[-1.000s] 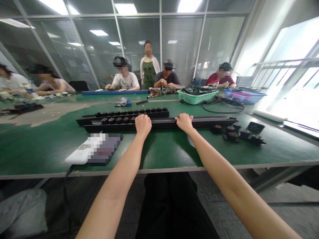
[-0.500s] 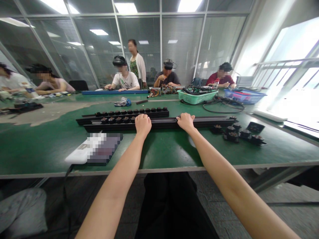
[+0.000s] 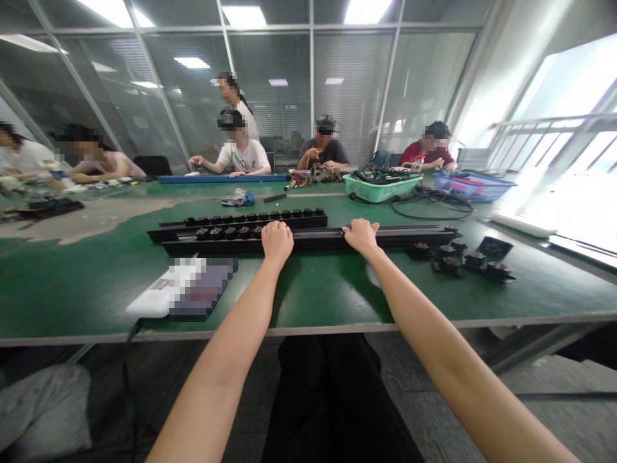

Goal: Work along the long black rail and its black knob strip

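Note:
A long black rail (image 3: 315, 239) lies across the table in front of me, with several small black socket-like modules (image 3: 230, 232) seated in its left part. My left hand (image 3: 277, 240) is closed over the rail at the right end of that row, its fingertips hidden behind. Further right, my right hand (image 3: 361, 236) is also closed at the rail. A small dark piece shows at its fingers, too covered to name. Behind lies a second black rail (image 3: 308, 221) holding a row of similar modules. Loose black modules (image 3: 475, 258) sit at the right end of the front rail.
A white device (image 3: 149, 302) and a dark, blurred-out flat item lie at front left. Further back are a grey-blue cloth (image 3: 238, 197), a green basket (image 3: 380, 188) of cables and a blue basket (image 3: 475, 186). Several people sit along the far side; one stands behind.
Both my hands keep nearly the same place on the rail. Across the table, the standing person has moved left, and a seated person in white has lifted a hand.

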Tool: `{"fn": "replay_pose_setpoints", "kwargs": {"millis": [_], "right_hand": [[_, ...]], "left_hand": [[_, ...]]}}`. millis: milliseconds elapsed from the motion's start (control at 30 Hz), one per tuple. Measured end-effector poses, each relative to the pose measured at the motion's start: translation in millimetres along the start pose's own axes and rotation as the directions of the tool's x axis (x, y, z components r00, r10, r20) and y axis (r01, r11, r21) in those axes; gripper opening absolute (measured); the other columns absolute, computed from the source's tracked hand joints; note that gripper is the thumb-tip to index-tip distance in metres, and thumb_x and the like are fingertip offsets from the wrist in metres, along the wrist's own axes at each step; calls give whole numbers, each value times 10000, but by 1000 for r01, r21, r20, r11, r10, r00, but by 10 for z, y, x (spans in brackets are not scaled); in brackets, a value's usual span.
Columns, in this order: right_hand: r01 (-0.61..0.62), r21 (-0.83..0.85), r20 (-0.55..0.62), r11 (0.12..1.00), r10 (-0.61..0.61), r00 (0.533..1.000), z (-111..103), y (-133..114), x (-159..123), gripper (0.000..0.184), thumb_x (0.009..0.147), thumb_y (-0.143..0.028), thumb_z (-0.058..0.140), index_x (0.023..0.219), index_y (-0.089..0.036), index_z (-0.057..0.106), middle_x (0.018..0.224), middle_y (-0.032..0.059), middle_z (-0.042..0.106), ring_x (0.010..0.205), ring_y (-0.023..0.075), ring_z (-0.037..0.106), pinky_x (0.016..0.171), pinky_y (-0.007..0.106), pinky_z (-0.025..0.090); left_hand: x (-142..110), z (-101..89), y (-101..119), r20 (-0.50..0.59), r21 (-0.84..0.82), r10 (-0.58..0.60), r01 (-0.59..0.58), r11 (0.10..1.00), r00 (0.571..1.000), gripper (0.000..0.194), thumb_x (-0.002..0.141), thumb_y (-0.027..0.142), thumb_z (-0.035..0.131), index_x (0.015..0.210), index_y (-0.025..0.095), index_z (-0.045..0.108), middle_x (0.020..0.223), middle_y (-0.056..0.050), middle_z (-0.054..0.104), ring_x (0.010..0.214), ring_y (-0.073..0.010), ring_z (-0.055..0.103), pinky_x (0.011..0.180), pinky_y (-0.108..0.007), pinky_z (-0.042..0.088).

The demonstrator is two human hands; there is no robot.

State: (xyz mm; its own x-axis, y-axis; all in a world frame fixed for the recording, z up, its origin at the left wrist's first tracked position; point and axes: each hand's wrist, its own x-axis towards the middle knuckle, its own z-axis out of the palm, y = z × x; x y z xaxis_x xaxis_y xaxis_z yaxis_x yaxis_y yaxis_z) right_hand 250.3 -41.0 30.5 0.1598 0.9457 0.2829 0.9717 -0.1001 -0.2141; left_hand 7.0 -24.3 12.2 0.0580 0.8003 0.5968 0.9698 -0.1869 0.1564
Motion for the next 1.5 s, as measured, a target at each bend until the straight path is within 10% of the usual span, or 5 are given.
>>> {"fn": "replay_pose_setpoints", "kwargs": {"millis": [1500], "right_hand": [[-87,-11,-57,996,86,995,-1,117,-41,563,1025,-509,480,1327,-46,590,1344,302,635,1291,419,560,1067,499,356]], "left_hand": [[11,31,3,-14,-44,2,-2,999,1000,332,1018,215,387,1103,159,703,1216,-197,702,1235,-337,599,1123,-480,409]]}}
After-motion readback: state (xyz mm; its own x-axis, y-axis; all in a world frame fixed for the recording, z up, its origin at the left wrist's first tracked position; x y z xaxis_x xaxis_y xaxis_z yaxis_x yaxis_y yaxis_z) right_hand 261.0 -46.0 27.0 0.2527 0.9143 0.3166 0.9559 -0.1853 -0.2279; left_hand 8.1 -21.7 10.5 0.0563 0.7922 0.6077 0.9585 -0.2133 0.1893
